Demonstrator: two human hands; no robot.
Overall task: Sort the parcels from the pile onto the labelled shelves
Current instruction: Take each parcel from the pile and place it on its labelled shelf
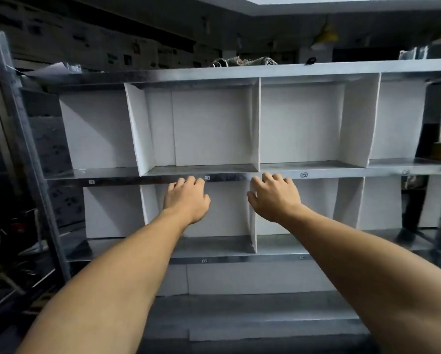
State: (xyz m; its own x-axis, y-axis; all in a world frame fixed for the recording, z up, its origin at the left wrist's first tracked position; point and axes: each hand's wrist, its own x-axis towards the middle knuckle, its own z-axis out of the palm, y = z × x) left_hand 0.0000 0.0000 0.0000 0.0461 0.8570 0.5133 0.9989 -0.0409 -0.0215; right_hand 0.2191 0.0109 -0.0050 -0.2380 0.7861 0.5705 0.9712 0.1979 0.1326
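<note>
Grey metal shelving (229,178) fills the view, split into bays by white dividers (254,215). Both bare arms reach forward and slightly up. Left hand (187,198) is at the front lip of the middle shelf, just left of one small label (207,178). Right hand (274,196) is at the same height, just right of the central divider and left of a second label (303,175). The print on both labels is too small to read. Fingers of both hands are loosely bent and spread, holding nothing. The fingertips overlap the lip, but contact with the metal cannot be confirmed. The hands lie side by side, near each other and about equally far forward, one before each of the two middle bays. Task objects: no parcel and no pile appear anywhere in frame, neither in the bays facing the camera nor on the lower shelf (214,247). The direction from hand to pile therefore cannot be fixed from this view. Judgement: the pile lies outside the field, probably below or behind the camera, so the coming move is a withdrawal from the shelving and a turn towards it. Neither hand can be called nearer. A parcel's long axis is unknown until one is seen. Risk noted: the thin dividers look easy to knock.
</note>
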